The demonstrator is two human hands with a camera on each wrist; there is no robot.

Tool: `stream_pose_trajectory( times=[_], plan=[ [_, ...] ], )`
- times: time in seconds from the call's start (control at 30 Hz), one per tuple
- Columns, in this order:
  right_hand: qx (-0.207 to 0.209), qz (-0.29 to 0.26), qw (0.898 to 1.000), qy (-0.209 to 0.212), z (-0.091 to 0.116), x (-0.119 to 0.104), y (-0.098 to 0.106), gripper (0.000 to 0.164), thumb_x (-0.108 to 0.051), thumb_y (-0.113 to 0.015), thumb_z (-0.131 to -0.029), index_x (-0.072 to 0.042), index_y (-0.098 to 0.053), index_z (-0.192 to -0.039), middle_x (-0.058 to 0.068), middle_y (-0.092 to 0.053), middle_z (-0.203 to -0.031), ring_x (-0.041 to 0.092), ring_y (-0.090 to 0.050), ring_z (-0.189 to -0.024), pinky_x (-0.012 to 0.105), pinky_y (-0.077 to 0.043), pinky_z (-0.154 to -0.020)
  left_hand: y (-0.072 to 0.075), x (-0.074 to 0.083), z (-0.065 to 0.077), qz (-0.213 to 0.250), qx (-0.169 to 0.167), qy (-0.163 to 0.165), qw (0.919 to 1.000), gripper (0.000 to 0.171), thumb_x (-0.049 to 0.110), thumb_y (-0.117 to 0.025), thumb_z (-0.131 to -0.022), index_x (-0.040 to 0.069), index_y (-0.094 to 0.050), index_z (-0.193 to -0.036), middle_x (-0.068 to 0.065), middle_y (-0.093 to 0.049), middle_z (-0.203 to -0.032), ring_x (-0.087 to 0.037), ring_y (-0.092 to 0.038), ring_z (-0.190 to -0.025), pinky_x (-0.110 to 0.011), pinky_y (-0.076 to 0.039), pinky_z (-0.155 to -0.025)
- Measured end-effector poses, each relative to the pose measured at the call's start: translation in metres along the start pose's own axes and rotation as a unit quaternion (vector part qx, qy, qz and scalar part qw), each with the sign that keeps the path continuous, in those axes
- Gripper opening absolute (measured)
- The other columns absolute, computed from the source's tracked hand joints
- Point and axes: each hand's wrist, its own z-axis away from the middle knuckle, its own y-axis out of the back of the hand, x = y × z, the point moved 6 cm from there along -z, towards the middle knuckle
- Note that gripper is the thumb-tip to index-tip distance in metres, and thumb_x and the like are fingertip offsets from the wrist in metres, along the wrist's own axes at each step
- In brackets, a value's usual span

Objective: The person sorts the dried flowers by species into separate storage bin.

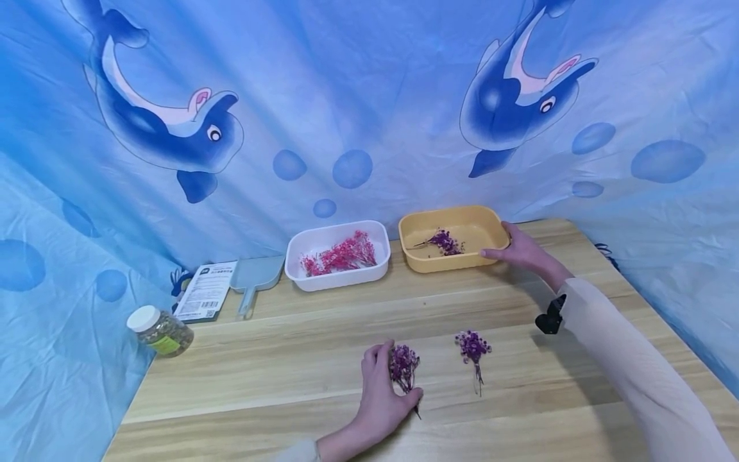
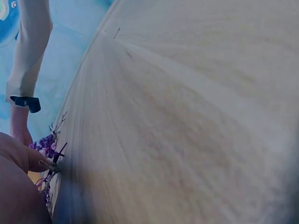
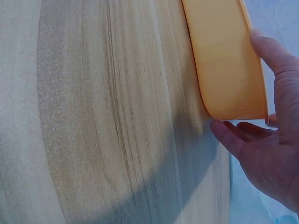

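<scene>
My left hand (image 1: 381, 399) is low in the middle of the head view, its fingers and thumb round a bunch of purple dried flowers (image 1: 404, 366) at the table surface. In the left wrist view the thumb meets the stems (image 2: 55, 167); most of the fingers are hidden there. My right hand (image 1: 524, 251) grips the right end of a yellow plastic bin (image 1: 444, 264), thumb at the rim and fingers against the outside. A purple sprig (image 1: 446, 242) lies inside the bin. Another purple bunch (image 1: 473, 346) lies on the table, right of my left hand.
Left of the yellow bin stands a white bin (image 1: 346, 280) with pink dried flowers (image 1: 343, 254). Further left are a light blue dustpan (image 1: 256, 273), a printed booklet (image 1: 206, 290) and a white-lidded jar (image 1: 161, 330). A blue dolphin curtain (image 1: 358, 96) hangs behind the wooden table (image 1: 277, 366).
</scene>
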Motion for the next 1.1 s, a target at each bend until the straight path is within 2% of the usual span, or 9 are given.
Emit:
stream_pose_trajectory(
  times=[0.2,0.33,0.6,0.9,1.1],
  plan=[
    [0.002,0.004,1.000,0.001,0.000,-0.001,0.000,0.119,-0.053,-0.075,-0.085,0.010,-0.001,-0.155,0.041,-0.020,-0.152,0.056,-0.028,-0.136,0.062,-0.027,-0.110,0.000,-0.001,-0.003,-0.010,0.002,-0.017,0.9998,0.076,0.002,-0.085,-0.067,-0.002,-0.050,-0.135,-0.012,-0.043,-0.124,-0.027,-0.049,-0.112,-0.043,-0.048,-0.100],
    [0.003,0.007,1.000,-0.001,0.000,-0.001,0.001,0.115,-0.048,-0.074,-0.088,0.011,-0.001,-0.154,0.042,-0.019,-0.152,0.056,-0.028,-0.136,0.062,-0.027,-0.111,0.003,0.000,-0.007,-0.015,0.005,-0.039,0.9991,0.066,-0.001,-0.083,-0.067,0.000,-0.056,-0.127,-0.011,-0.046,-0.117,-0.027,-0.052,-0.105,-0.043,-0.051,-0.095],
    [0.004,0.007,1.000,0.002,-0.001,-0.001,0.000,0.117,-0.051,-0.074,-0.086,0.011,-0.003,-0.154,0.042,-0.020,-0.152,0.056,-0.029,-0.136,0.062,-0.027,-0.111,0.009,-0.002,-0.018,-0.013,0.012,-0.063,0.9979,0.057,-0.003,-0.082,-0.070,-0.006,-0.060,-0.122,-0.008,-0.056,-0.101,-0.018,-0.054,-0.081,-0.028,-0.052,-0.072],
    [0.006,0.005,1.000,0.004,0.002,-0.002,0.002,0.117,-0.051,-0.075,-0.086,0.011,-0.003,-0.154,0.042,-0.021,-0.151,0.056,-0.029,-0.136,0.063,-0.027,-0.111,0.014,-0.006,-0.035,0.058,-0.006,-0.060,0.9965,0.056,-0.009,-0.078,-0.072,-0.007,-0.058,-0.124,-0.014,-0.064,-0.101,-0.021,-0.063,-0.078,-0.028,-0.058,-0.071],
    [0.000,-0.001,1.000,0.003,0.004,-0.002,0.001,0.119,-0.054,-0.075,-0.085,0.010,-0.002,-0.155,0.042,-0.020,-0.151,0.057,-0.028,-0.136,0.063,-0.026,-0.110,0.020,0.000,-0.056,0.077,-0.033,-0.049,0.9953,0.057,-0.007,-0.078,-0.073,-0.003,-0.058,-0.127,-0.014,-0.064,-0.104,-0.021,-0.062,-0.081,-0.029,-0.057,-0.073]
  ],
)
